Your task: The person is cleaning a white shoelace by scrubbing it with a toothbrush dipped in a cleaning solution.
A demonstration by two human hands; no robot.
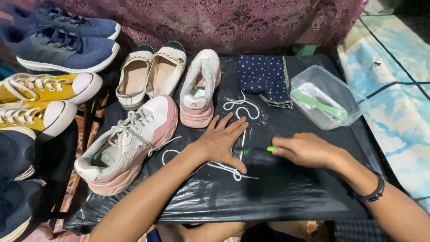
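My left hand [221, 141] lies flat with fingers spread on a white shoelace [242, 107] stretched over black plastic sheeting [268, 188]. My right hand [304, 149] grips a small green-handled brush [270, 149], its head against the lace beside my left fingers. A pink-and-white sneaker [130, 143] with laces lies just left of my left forearm. Its unlaced partner [200, 87] stands behind the hands.
A clear plastic tub [354, 107] holding a green brush [318, 103] sits at the right. A dark dotted cloth [264, 78] lies behind. Beige slip-ons [152, 74], yellow sneakers [45, 98] and blue sneakers [62, 40] crowd the left.
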